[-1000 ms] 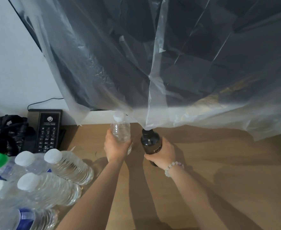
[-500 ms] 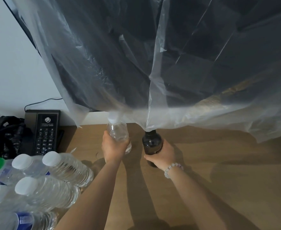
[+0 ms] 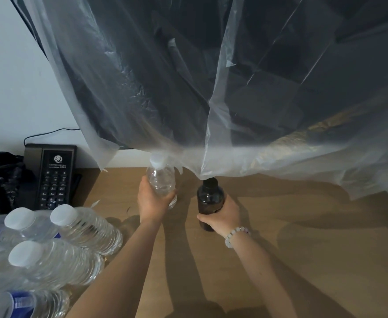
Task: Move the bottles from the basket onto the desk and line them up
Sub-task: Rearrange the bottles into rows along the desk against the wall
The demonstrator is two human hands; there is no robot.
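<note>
- Barely shifted since a second ago: clear bottle (image 3: 161, 182) and dark bottle (image 3: 210, 200) upright, side by side at far part of desk (image 3: 303, 237), caps against plastic sheet (image 3: 257, 111)
- Left hand (image 3: 151, 203) wrapped round clear bottle, right hand (image 3: 225, 214) curled round dark bottle
- Long axes vertical, narrow gap between; touchdown unclear
- Lower left, nearer left hand: more bottles (image 3: 73, 237) lying down

The clear bottle (image 3: 161, 180) has a white cap and stands upright in the left grip (image 3: 152, 200). The dark bottle (image 3: 210, 200) has a black cap and stands upright in the right grip (image 3: 222, 216), base at the surface (image 3: 303, 237). Left of the left grip, the white-capped bottles (image 3: 87, 228) sit packed together, caps toward the camera.
</note>
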